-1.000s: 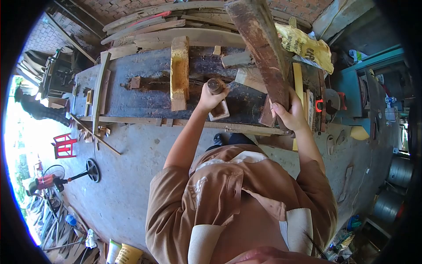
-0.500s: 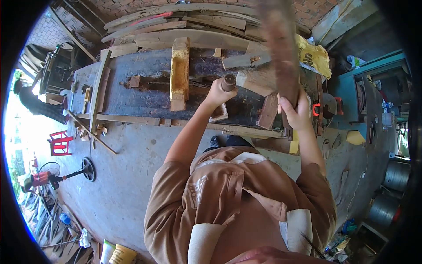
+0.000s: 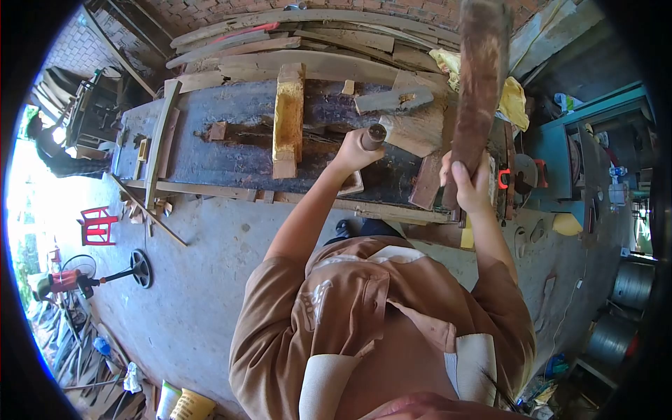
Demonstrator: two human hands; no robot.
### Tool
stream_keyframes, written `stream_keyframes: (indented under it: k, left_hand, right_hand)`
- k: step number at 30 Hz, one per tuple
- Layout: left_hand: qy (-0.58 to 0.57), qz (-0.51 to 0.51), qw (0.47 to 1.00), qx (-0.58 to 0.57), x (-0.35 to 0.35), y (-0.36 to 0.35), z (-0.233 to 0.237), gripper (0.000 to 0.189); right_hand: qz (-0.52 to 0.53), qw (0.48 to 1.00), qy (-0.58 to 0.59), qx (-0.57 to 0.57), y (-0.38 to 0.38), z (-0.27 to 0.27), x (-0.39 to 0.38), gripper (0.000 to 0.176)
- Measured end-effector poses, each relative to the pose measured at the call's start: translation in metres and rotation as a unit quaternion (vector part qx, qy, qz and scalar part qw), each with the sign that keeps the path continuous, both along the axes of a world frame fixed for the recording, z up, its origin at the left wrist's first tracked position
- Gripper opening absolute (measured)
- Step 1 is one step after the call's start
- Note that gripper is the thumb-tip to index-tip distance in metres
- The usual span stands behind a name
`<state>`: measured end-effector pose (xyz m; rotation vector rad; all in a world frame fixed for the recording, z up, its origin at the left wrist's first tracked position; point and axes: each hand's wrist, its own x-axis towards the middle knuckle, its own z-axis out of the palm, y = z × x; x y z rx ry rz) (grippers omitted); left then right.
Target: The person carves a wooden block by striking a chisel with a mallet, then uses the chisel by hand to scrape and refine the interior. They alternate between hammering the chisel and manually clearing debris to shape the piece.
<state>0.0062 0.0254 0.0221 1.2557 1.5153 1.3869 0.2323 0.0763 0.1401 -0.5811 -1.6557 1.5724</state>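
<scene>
Right of the hollowed block [image 3: 289,122], a round handle [image 3: 373,137] is gripped by the left hand [image 3: 355,152], fingers wrapped round it. Farther right of the block, a wooden bar [image 3: 479,91] is held raised, clasped between thumb and fingers of the right hand [image 3: 467,185]. A striking step seems in hand; a steady handle and square aim are called for.

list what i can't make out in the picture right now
All in the head view:
- Round handle: lower part hidden by the left hand.
- Brown wooden piece: far end at the top edge, perhaps cut off; grip covered by the right hand.
- Yellow sack: middle hidden behind that piece.
- Background person: hands too small.
</scene>
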Motion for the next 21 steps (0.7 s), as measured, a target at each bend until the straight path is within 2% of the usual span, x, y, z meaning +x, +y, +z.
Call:
stream_keyframes:
  k: [2,3,5,7,9,11,15,17,18,19,21]
  left_hand:
    - [0.01,-0.002,1.0,-0.013,0.003,0.002,0.001,0.015]
    - [0.011,-0.002,1.0,-0.013,0.003,0.003,-0.002,0.015]
    - [0.007,0.002,1.0,-0.017,0.001,0.004,-0.011,0.023]
    - [0.006,0.003,1.0,-0.007,-0.003,0.006,-0.008,0.023]
    - [-0.005,0.004,1.0,-0.009,0.003,0.001,-0.009,0.023]
    - [0.003,0.003,1.0,-0.023,0.004,0.003,-0.002,0.024]
    - [0.037,0.01,0.999,-0.008,0.011,0.002,0.003,0.018]
    - [0.035,0.01,0.999,-0.006,0.012,0.0,0.002,0.019]
    - [0.033,0.01,0.999,-0.003,0.013,0.0,0.002,0.019]
    - [0.034,0.009,0.999,-0.002,0.013,0.001,0.001,0.019]
    - [0.033,0.015,0.999,0.0,0.013,0.002,-0.002,0.019]
  right_hand:
    - [0.033,0.99,-0.139,0.01,-0.002,-0.01,0.007,0.041]
    - [0.059,0.954,-0.275,0.107,-0.001,-0.006,0.007,0.042]
    - [0.062,0.94,-0.322,0.09,0.002,-0.007,0.013,0.041]
    - [0.017,0.949,-0.314,-0.007,0.003,0.005,0.018,0.039]
    - [-0.031,0.984,-0.162,-0.07,0.003,0.007,0.017,0.034]
    - [-0.057,0.994,-0.059,-0.066,0.006,0.007,0.013,0.036]
    - [-0.067,0.997,-0.025,-0.005,0.019,-0.015,0.013,0.033]
    - [-0.095,0.976,-0.183,0.068,0.03,-0.017,0.009,0.03]
    - [-0.124,0.948,-0.258,0.137,0.038,-0.021,0.006,0.033]
    - [-0.126,0.948,-0.257,0.138,0.052,-0.033,0.002,0.033]
    - [-0.111,0.899,-0.398,0.144,0.083,-0.064,-0.005,0.042]
